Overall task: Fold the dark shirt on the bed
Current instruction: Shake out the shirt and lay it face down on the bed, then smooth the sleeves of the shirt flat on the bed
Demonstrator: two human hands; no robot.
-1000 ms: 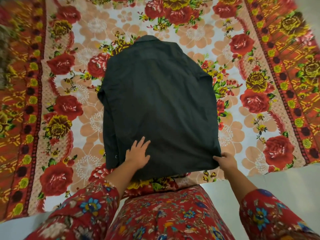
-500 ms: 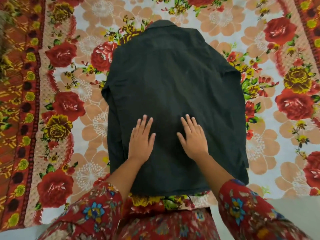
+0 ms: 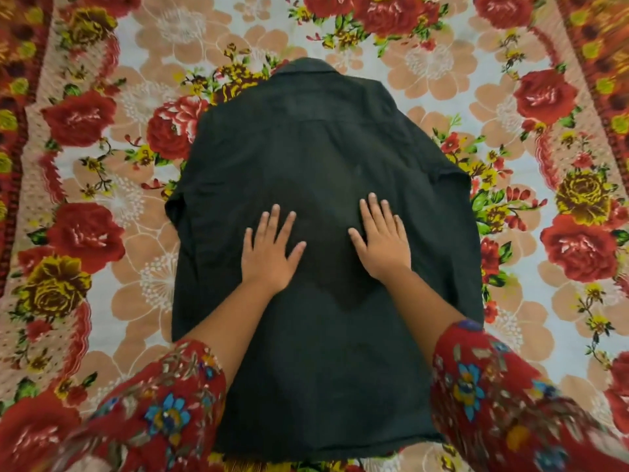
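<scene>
The dark shirt (image 3: 323, 158) lies back-up and flat on the bed, collar at the far end and hem toward me. Its short sleeves stick out a little at both sides. My left hand (image 3: 270, 252) rests palm-down on the shirt's middle, fingers straight and spread. My right hand (image 3: 381, 238) lies flat beside it on the right half of the shirt, fingers straight and pointing toward the collar. Neither hand holds any cloth. My forearms and red flowered sleeves cover part of the shirt's lower half.
A flowered bedsheet (image 3: 112, 206) with red roses and peach blossoms covers the bed all round the shirt. Red and orange patterned borders (image 3: 609, 63) run along the left and right sides.
A second ago my hands were at the hem, the right one gripping its corner. Both then went flat on the shirt and have slid up toward its middle, a little wider apart.
</scene>
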